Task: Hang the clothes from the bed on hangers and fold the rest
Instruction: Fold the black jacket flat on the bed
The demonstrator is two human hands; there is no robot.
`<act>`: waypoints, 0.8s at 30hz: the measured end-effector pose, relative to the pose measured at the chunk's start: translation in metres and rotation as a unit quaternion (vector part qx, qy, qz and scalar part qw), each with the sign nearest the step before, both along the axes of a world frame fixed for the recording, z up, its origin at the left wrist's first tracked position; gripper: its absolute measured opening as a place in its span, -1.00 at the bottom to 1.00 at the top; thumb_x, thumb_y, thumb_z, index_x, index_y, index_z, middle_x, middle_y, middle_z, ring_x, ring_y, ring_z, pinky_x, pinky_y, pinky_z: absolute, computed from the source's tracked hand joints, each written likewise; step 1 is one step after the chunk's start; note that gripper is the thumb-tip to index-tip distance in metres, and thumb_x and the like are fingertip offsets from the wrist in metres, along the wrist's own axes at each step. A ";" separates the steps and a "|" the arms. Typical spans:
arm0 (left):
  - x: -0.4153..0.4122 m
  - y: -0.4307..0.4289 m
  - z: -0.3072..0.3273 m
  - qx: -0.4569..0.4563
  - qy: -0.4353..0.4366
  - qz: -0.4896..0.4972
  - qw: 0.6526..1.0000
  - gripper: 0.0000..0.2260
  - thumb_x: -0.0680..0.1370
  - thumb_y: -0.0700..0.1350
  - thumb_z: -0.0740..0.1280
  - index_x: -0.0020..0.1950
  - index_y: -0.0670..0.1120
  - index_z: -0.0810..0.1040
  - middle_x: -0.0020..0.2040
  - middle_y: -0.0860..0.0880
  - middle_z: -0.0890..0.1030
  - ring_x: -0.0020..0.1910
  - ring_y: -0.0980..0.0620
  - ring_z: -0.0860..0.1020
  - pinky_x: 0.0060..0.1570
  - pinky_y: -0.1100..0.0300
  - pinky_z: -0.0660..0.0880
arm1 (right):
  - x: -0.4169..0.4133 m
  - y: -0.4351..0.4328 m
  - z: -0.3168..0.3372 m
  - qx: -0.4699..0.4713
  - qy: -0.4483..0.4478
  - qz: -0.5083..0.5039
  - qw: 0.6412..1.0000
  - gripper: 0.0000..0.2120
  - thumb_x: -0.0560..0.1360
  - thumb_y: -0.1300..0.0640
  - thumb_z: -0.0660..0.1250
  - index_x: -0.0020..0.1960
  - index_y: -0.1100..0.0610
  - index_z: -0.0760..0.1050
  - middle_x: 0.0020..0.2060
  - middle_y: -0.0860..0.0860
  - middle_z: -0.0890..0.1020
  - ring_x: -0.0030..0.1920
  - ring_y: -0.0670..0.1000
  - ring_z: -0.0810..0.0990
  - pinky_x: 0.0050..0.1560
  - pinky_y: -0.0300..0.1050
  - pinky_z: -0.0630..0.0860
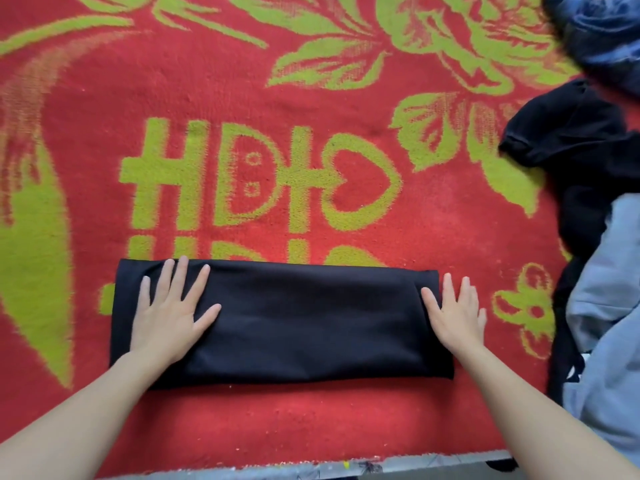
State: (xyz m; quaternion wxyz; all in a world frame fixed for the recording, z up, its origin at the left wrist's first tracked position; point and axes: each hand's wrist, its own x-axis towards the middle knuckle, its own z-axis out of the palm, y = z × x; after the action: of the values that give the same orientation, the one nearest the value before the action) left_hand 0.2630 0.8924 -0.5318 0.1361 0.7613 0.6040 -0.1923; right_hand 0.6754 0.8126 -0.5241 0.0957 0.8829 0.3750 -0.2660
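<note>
The folded garment [282,322] lies at lower centre of the frame on the bed [242,98]; the clothes pile [588,209] occupies the right edge.

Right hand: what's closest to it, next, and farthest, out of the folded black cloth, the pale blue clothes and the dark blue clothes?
1. Folded black cloth, touching the right hand.
2. Pale blue clothes, right edge.
3. Dark blue clothes, top right corner.

You are in a home, standing at a bed [433,461], so most likely a bedroom. A plush red blanket [450,220] woven with green flowers and a heart covers it. Loose clothes lie heaped at the right: a black garment [571,140], a pale blue garment [616,306], and a dark blue piece [602,29].
</note>
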 end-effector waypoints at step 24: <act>-0.014 -0.078 0.057 -0.046 -0.068 0.082 0.993 -0.29 0.51 0.30 -0.29 0.51 -0.03 0.19 0.51 -0.17 0.18 0.48 -0.15 0.18 0.38 -0.10 0.21 | -0.151 0.057 0.132 0.157 0.228 -0.047 0.960 -0.72 0.33 0.12 0.40 0.02 0.09 0.46 -0.08 0.00 0.59 -0.06 0.04 0.56 -0.09 -0.07 0.49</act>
State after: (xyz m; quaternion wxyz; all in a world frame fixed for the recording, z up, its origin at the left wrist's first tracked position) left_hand 0.2485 0.8144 -0.4752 0.2272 0.7133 0.6445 -0.1553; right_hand 0.5240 0.8700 -0.3919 -0.1444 0.8192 0.3821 -0.4026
